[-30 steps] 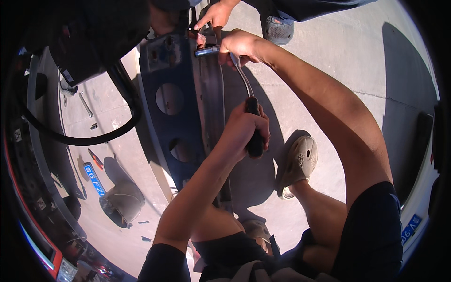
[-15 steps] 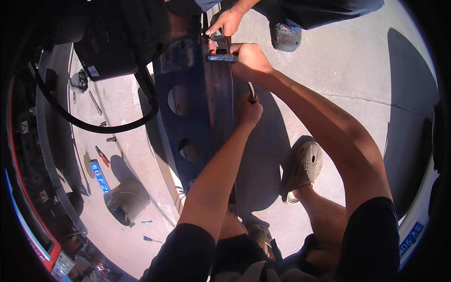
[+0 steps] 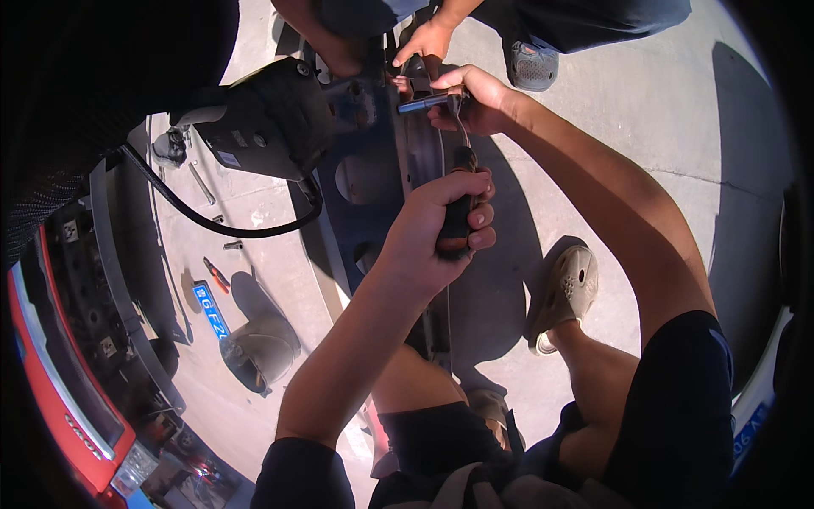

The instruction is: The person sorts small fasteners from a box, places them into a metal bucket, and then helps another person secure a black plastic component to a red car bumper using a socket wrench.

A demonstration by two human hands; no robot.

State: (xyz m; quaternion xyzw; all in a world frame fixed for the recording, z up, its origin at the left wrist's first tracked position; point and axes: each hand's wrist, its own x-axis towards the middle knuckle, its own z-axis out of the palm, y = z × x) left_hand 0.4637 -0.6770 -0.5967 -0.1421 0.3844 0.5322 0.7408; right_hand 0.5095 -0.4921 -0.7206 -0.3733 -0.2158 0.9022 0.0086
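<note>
My left hand (image 3: 449, 212) is wrapped round the dark handle of a ratchet wrench (image 3: 463, 159), fingers closed. At the tool's head, my right hand (image 3: 482, 100) steadies it with curled fingers. A metal socket (image 3: 417, 105) sticks out leftward from the head, over the far part of a long dark blue metal beam (image 3: 370, 222) with round holes. Another person's hand (image 3: 431, 39) touches the beam's far end, just beyond my right hand. Whether the socket sits on a fastener cannot be made out.
A black box-like device (image 3: 264, 119) with a thick black cable (image 3: 225, 227) hangs left of the beam. Pliers (image 3: 217, 275), a blue plate (image 3: 209, 310) and a grey cylindrical container (image 3: 264, 349) lie on the concrete. A red vehicle part (image 3: 64, 407) stands at the left edge.
My left fist has turned and lifted, so the handle now shows. My right hand has shifted slightly right, and its fingers have opened a little round the head. The view has shifted.
</note>
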